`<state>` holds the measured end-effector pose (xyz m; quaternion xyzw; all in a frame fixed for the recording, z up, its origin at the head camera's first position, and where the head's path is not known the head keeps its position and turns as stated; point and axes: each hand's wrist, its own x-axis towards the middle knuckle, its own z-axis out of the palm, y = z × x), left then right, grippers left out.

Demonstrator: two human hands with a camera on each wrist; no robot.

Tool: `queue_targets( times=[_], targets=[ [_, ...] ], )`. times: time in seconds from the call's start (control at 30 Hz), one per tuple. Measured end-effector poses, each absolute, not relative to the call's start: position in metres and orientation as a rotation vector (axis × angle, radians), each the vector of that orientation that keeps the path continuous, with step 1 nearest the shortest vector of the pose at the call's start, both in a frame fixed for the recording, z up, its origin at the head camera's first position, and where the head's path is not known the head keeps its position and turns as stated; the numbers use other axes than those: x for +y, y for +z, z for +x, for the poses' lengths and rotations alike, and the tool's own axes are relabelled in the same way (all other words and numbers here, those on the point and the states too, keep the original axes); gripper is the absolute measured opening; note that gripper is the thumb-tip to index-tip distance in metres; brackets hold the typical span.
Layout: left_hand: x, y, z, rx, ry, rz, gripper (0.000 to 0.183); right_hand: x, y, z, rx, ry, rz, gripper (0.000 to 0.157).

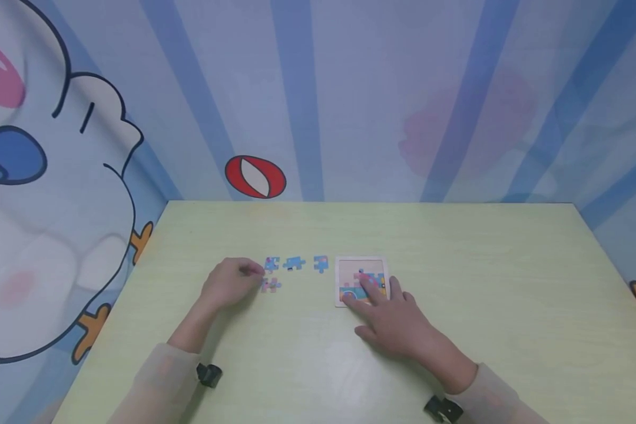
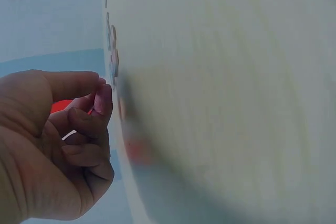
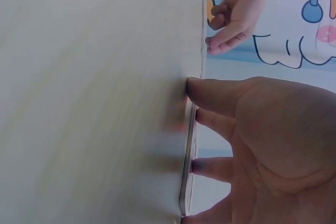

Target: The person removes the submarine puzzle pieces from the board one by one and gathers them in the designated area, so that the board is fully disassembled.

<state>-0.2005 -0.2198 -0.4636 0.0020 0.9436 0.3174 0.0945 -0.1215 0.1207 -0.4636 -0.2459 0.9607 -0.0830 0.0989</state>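
Note:
Beside a small cluster of loose jigsaw pieces, my left hand (image 1: pixel 233 281) hovers at the table with its fingers loosely curled. Its thumb and index tips come close together in the left wrist view, and no piece shows between them. Nearest to them are a blue piece (image 1: pixel 271 263) and a pinkish piece (image 1: pixel 270 285). My right hand (image 1: pixel 397 321) lies over a partly filled puzzle tray (image 1: pixel 361 264), its outstretched fingertips resting on the pieces and frame. Blue, pink and orange pieces fill the tray's lower part; some are hidden under the fingers.
Two more blue pieces, a wide one (image 1: pixel 294 263) and a smaller one (image 1: pixel 321 263), lie between the hands. The pale table (image 1: pixel 482 253) meets a striped cartoon backdrop (image 1: pixel 350 100) at its far edge.

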Motion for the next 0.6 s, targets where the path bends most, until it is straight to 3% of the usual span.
queue_targets(
  times=[0.6],
  targets=[
    [-0.141, -0.453, -0.206, 2.757, 1.041, 0.29, 0.016, 0.13, -0.466, -0.12, 2.848, -0.265, -0.655, 0.059]
  ],
)
